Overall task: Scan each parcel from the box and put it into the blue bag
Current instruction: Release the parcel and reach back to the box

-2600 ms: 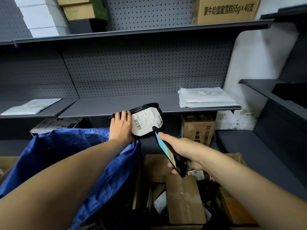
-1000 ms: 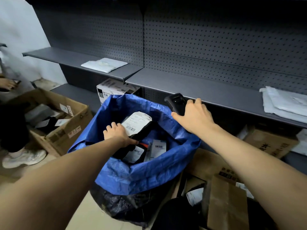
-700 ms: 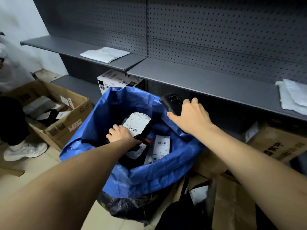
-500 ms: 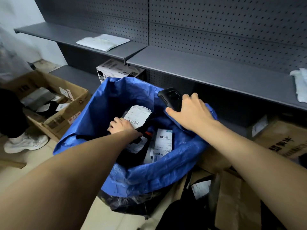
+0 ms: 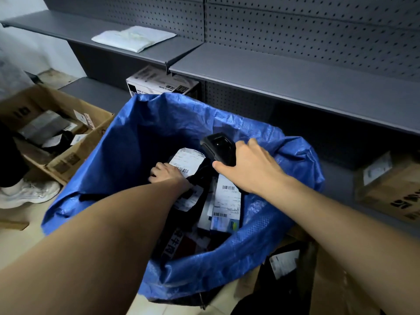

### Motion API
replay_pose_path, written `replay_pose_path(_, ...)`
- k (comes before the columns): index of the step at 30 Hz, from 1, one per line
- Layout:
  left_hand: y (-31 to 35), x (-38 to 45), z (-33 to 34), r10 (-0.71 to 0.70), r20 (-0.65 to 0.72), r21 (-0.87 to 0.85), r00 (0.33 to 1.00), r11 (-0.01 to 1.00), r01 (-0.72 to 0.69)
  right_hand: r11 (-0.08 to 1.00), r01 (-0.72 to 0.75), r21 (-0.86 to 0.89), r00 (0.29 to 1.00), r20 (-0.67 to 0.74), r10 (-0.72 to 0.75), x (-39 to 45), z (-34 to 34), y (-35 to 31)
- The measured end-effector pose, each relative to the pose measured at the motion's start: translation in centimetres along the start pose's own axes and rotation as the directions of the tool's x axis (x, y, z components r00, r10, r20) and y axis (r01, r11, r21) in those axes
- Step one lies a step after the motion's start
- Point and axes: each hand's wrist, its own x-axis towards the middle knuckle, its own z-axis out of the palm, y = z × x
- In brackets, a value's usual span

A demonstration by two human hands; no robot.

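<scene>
One parcel, already low inside the bag mouth.

The left hand (image 5: pixel 167 175) has its fingers curled on the near edge of the black mailer parcel (image 5: pixel 188 161), label up, its long axis running away from the fingers toward the far wall of the blue bag (image 5: pixel 127 142), above parcels already inside. The right hand (image 5: pixel 247 169) is clamped round the handheld scanner (image 5: pixel 217 147) just beside it; letting go falls to the left.

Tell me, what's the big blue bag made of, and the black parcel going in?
The blue bag looks like woven plastic sheet: a fine crisscross weave and stiff, crinkly folds. The black parcel, gripped by the left hand, seems a thin, soft plastic mailer with a paper label, though it's dark.
</scene>
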Motion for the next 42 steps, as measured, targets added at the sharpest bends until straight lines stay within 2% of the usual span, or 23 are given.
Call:
replay_pose_path(3, 0.5, 0.9, 0.8, 0.018, 0.025, 0.006, 1.000, 1.000, -0.019, 1.000, 0.005, -0.011, 1.000, 0.016, -0.005, 0.7, 0.7, 0.2)
replay_pose_path(12, 0.1, 2.1, 2.7, 0.008, -0.038, -0.093, 0.999, 0.996, -0.012, 0.999, 0.005, -0.051, 0.999, 0.044, -0.003, 2.4, 2.5, 0.0)
replay_pose_path(19, -0.1, 1.4, 2.1, 0.069, 0.088, 0.020, 0.994, 0.997, -0.071, 0.995, 0.011, -0.103, 0.998, 0.055, -0.005, 2.5, 3.5, -0.3)
replay_pose_path(25, -0.2, 0.4, 0.5, 0.203, -0.016, 0.131, 0.979, 0.971, -0.199, 0.991, -0.005, -0.130, 0.999, 0.041, 0.010, 1.6, 3.6, -0.1)
replay_pose_path(32, -1.2, -0.9, -1.5, 0.239, -0.052, 0.074, 0.970, 0.969, -0.235, 0.991, -0.026, -0.135, 1.000, -0.012, 0.024, 0.5, 2.1, -0.2)
replay_pose_path(42, -2.8, -4.2, -5.1, 0.364, -0.146, 0.008, 0.920, 0.930, -0.367, 0.990, -0.069, -0.120, 0.992, -0.116, 0.055, -2.1, -1.6, -0.1)
